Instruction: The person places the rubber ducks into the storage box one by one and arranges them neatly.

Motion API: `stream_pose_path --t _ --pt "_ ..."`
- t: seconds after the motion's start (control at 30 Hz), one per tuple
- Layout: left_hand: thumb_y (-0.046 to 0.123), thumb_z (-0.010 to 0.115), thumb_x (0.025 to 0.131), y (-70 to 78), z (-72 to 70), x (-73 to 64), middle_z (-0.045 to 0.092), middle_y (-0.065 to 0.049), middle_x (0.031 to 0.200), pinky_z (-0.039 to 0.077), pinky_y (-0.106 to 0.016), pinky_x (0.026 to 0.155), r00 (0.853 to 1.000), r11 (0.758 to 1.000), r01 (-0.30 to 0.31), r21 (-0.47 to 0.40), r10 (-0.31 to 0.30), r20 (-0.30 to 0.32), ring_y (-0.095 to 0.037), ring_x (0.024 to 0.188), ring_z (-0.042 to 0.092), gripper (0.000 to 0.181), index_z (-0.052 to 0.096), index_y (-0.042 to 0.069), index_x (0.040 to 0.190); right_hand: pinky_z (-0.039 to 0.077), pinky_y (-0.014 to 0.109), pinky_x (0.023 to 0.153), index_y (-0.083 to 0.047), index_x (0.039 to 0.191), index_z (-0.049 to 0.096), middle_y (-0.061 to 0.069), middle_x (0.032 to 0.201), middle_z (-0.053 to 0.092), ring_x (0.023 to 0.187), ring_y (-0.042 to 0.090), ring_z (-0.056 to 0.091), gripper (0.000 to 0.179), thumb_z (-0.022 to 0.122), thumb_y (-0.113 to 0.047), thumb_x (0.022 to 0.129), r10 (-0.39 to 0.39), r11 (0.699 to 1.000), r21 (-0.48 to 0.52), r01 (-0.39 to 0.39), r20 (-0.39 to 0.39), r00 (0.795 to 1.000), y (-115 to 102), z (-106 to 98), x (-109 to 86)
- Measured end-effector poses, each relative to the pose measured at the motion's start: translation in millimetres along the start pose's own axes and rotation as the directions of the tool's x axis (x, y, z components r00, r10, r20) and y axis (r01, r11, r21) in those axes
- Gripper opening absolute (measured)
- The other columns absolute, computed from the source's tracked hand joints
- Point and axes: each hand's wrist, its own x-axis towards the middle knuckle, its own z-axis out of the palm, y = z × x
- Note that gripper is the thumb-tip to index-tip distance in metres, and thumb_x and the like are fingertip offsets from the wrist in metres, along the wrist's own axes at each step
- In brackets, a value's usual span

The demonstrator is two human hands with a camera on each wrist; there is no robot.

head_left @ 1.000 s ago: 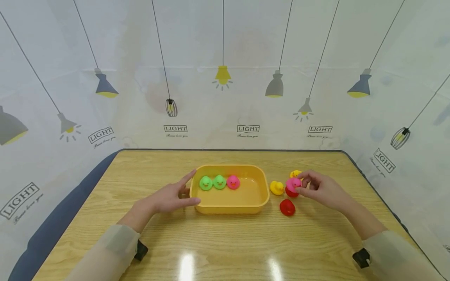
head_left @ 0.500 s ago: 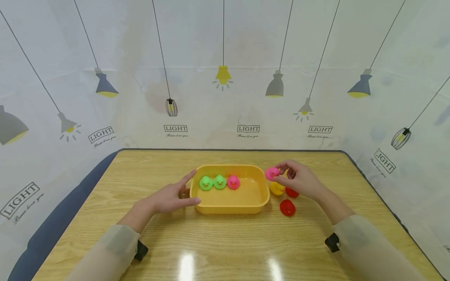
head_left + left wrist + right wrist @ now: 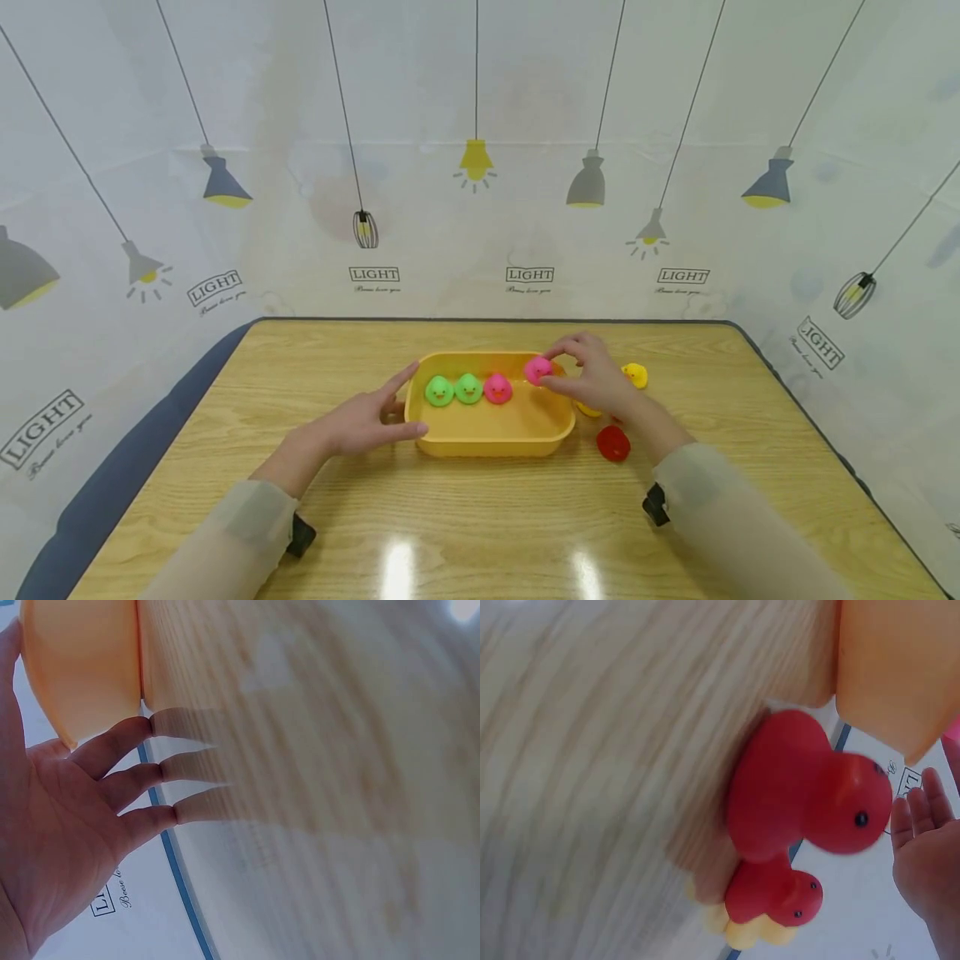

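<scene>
Over the right end of the yellow basin (image 3: 487, 448), my right hand (image 3: 596, 377) pinches a pink rubber duck (image 3: 537, 371) between thumb and fingertips. Inside the basin, two green rubber ducks (image 3: 454, 390) and another pink rubber duck (image 3: 498, 389) sit in a row from the left. My left hand (image 3: 363, 422) spans the basin's left end, its thumb and index finger touching the rim. In the left wrist view, its other fingertips (image 3: 166, 815) rest on the table. Most of the right hand lies beyond the edge of the right wrist view.
Right of the basin are a red rubber duck (image 3: 613, 443) and a yellow rubber duck (image 3: 636, 375). The right hand and forearm partly cover another yellow duck and nearly hide a second red duck (image 3: 772, 892). The wooden table (image 3: 480, 508) has a dark edge along the patterned backdrop.
My right hand has carried the pink duck leftward from the group on the table to above the basin's right end. The left hand and basin have stayed still.
</scene>
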Motion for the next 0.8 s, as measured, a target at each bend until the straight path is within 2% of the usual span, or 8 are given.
stream_pose_path --t 0.27,0.53,0.8 --pt "0.079 0.067 0.095 1.2 2.5 1.4 0.06 -0.018 0.162 0.041 -0.071 0.122 1.0 1.0 0.006 0.0 -0.006 0.002 -0.048 0.149 0.056 0.108 0.002 0.049 0.176 0.041 0.065 0.121 -0.018 0.122 0.077 0.014 0.147 0.055 0.141 0.04 0.044 0.035 0.087 -0.037 0.095 0.027 0.997 -0.076 -0.025 0.03 0.999 4 15 5.6" --pt "0.08 0.066 0.095 0.8 3.5 1.7 0.06 -0.019 0.161 0.044 -0.069 0.121 1.0 1.0 0.001 0.005 -0.001 -0.003 -0.047 0.147 0.057 0.108 0.002 0.048 0.176 0.038 0.065 0.123 -0.016 0.122 0.078 0.017 0.15 0.056 0.143 0.041 0.043 0.038 0.087 -0.039 0.095 0.058 0.992 -0.118 -0.054 0.035 0.998 6 21 7.3" --pt "0.079 0.066 0.095 0.4 2.0 -0.5 0.061 -0.02 0.16 0.044 -0.069 0.121 1.0 1.0 -0.003 0.009 0.003 -0.008 -0.046 0.146 0.058 0.108 0.002 0.048 0.176 0.034 0.064 0.127 -0.019 0.123 0.079 0.016 0.153 0.054 0.147 0.042 0.04 0.037 0.087 -0.041 0.095 0.139 0.978 -0.163 -0.127 0.064 0.988 -3 24 10.6"
